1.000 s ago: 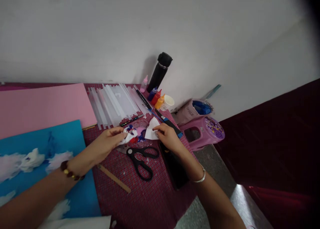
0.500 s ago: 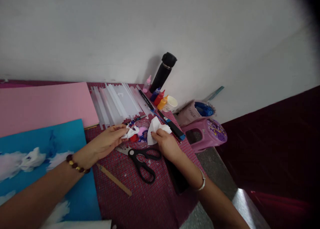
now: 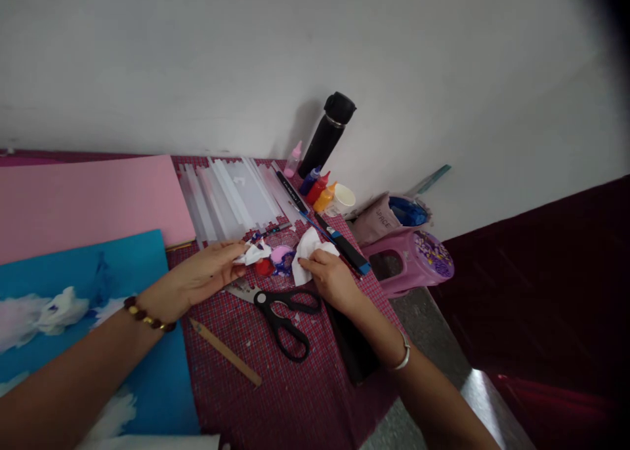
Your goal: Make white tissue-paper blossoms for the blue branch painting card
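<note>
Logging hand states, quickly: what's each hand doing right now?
Left hand: closed on a crumpled white tissue, pinched at the fingertips.
Right hand: closed on a white paper piece, pinched between thumb and fingers.

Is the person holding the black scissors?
No, the scissors lie on the tablecloth, while the left hand and right hand each hold white paper.

Left forearm [image 3: 83, 365] extends from lower left, right forearm [image 3: 426, 388] from lower right. Left hand [image 3: 209, 273] pinches at fingertips; right hand [image 3: 335, 278] pinches, fingers bent. Hands are near, apart.
</note>
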`<state>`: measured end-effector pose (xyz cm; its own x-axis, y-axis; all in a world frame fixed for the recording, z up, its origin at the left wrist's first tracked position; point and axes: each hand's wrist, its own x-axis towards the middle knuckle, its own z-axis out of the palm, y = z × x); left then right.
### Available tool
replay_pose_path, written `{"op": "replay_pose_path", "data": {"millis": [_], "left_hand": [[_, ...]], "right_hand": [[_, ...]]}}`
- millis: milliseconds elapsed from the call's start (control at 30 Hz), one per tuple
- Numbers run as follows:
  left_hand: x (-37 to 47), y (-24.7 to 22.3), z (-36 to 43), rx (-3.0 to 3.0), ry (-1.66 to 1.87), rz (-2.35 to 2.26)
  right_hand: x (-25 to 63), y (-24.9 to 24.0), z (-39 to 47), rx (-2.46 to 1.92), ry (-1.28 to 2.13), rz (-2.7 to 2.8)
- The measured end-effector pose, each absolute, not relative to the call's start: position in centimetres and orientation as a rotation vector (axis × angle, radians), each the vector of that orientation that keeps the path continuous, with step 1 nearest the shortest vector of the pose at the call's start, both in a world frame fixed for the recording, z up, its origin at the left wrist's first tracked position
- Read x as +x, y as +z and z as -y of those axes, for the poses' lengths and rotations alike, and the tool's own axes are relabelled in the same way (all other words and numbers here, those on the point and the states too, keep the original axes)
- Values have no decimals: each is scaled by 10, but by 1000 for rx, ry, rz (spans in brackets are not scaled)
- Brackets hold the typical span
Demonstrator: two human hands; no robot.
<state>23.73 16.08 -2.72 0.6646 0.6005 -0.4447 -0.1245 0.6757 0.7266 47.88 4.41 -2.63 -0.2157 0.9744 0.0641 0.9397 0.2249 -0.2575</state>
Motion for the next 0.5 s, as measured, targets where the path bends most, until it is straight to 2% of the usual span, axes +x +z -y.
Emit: {"op": "replay_pose_path", "data": {"millis": [333, 500], "left_hand": [[237, -27, -160, 714, 453, -751], [238, -21, -159, 671, 471, -830]], "right_hand": [[493, -13, -69, -1600, 848, 2049], [513, -7, -58, -1533, 1145, 1293]]}}
